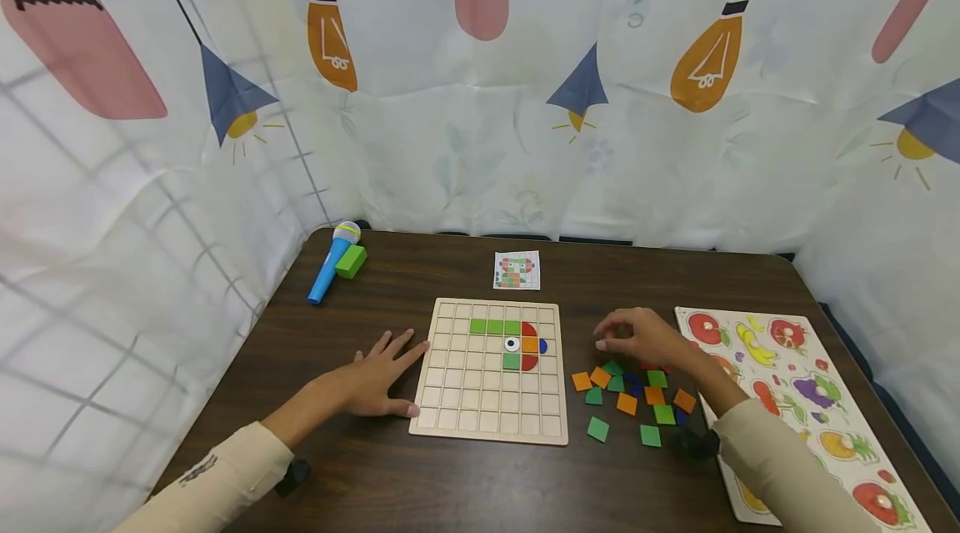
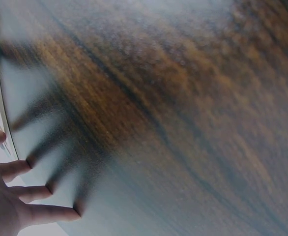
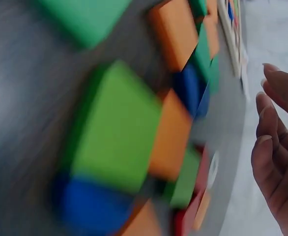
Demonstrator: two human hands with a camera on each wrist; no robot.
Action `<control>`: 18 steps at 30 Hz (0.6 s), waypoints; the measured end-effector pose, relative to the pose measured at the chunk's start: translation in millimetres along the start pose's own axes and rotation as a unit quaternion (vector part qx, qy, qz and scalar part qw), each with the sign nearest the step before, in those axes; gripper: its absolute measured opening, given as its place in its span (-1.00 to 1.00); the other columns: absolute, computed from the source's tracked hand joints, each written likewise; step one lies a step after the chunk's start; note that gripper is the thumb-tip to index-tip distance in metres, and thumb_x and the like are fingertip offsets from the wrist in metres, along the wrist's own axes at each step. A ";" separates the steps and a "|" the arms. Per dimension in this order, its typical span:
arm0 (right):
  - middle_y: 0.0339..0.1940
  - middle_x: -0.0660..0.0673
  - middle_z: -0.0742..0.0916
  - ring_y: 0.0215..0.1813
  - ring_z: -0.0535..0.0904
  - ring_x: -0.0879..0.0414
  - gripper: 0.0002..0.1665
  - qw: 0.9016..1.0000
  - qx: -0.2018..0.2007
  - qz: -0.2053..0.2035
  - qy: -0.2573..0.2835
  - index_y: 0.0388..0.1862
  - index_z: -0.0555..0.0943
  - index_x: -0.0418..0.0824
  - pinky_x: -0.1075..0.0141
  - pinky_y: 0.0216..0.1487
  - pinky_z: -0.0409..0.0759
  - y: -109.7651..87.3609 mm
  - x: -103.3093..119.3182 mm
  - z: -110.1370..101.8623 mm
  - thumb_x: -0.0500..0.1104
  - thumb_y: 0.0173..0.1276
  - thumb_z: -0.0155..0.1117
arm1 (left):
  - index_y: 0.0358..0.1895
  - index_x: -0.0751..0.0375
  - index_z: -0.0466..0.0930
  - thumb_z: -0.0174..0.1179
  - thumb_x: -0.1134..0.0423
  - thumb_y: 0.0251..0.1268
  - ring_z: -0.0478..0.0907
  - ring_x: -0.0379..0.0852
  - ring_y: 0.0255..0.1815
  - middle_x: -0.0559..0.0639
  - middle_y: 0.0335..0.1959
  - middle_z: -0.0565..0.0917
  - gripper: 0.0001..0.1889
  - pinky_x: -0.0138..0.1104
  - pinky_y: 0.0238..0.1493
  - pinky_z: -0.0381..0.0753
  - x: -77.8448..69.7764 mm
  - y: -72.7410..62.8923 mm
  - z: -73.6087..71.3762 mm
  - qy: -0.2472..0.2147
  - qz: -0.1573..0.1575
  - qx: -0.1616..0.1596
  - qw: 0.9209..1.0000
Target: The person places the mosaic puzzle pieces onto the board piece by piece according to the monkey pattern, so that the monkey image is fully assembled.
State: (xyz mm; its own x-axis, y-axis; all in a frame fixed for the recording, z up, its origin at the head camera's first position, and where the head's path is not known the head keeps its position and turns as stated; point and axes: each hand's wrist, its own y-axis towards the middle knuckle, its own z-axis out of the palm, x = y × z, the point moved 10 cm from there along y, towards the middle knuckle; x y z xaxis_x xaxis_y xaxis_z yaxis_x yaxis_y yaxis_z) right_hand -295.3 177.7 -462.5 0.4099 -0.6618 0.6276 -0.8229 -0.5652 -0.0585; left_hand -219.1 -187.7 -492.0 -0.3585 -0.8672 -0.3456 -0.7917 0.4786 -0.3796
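Observation:
My left hand (image 1: 378, 379) lies with fingers spread on the table, thumb and index touching the left edge of the wooden grid board (image 1: 480, 399). In the left wrist view its straight fingers (image 2: 53, 212) reach onto the dark tabletop. Toward the upper right of the board sit green squares (image 1: 495, 326), a round eye tile (image 1: 512, 344), an orange square (image 1: 529, 344), red rounded pieces (image 1: 528, 362) and a blue rounded piece (image 1: 543, 346). Loosely bent, my right hand (image 1: 637, 334) hovers behind loose colored tiles (image 1: 626, 404); the right wrist view shows nothing between its fingers (image 3: 266, 162).
A small printed pattern card (image 1: 517, 270) lies behind the board. At the back left, a blue toy microphone (image 1: 330, 266) rests beside a green block (image 1: 351, 262). A white fruit-picture board (image 1: 795, 383) lies under the right forearm. Patterned curtains surround the table.

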 end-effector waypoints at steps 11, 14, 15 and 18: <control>-0.26 0.05 0.70 -0.41 0.47 0.29 -0.78 0.999 -0.003 0.037 -0.011 -0.11 0.76 -0.11 0.38 -0.39 0.49 -48.9 -41.5 -16.1 -0.03 0.36 0.41 | 0.64 0.01 -0.08 0.26 -0.33 0.23 -0.15 0.58 0.56 0.32 0.64 -0.10 0.05 0.59 0.17 0.11 0.7 0.5 0.7 0.001 -0.001 -0.002 1.000; -0.24 0.04 0.70 -0.37 0.47 0.29 -0.82 0.999 -0.003 0.038 -0.014 -0.14 0.77 -0.08 0.38 -0.37 0.49 -53.3 -46.6 -16.5 -0.05 0.35 0.41 | 0.64 0.01 -0.07 0.26 -0.33 0.23 -0.15 0.58 0.56 0.33 0.64 -0.10 0.05 0.59 0.17 0.11 0.9 0.4 0.9 0.000 0.000 -0.003 1.000; -0.24 0.04 0.70 -0.37 0.47 0.30 -0.83 0.999 -0.004 0.038 -0.015 -0.14 0.77 -0.07 0.38 -0.37 0.48 -54.0 -48.0 -16.4 -0.05 0.35 0.41 | 0.64 0.01 -0.07 0.26 -0.33 0.23 -0.15 0.58 0.56 0.33 0.64 -0.10 0.05 0.59 0.17 0.11 1.0 0.3 0.9 -0.001 0.001 -0.003 1.000; -0.24 0.05 0.71 -0.35 0.47 0.32 -0.86 0.999 -0.009 0.041 -0.017 -0.16 0.77 -0.06 0.38 -0.36 0.49 -55.6 -51.6 -15.9 -0.07 0.35 0.42 | 0.64 0.00 -0.08 0.25 -0.35 0.22 -0.15 0.58 0.56 0.33 0.64 -0.10 0.05 0.59 0.17 0.11 1.1 0.1 0.9 0.001 0.001 -0.003 1.000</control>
State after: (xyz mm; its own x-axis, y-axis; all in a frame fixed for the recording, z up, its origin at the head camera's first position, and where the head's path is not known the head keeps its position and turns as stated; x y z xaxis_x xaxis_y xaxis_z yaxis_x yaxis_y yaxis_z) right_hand -276.9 251.1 -479.4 0.3540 -0.7218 0.5948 -0.8606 -0.5003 -0.0949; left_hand -219.1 -188.5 -493.2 -0.3620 -0.8662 -0.3446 -0.7939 0.4802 -0.3730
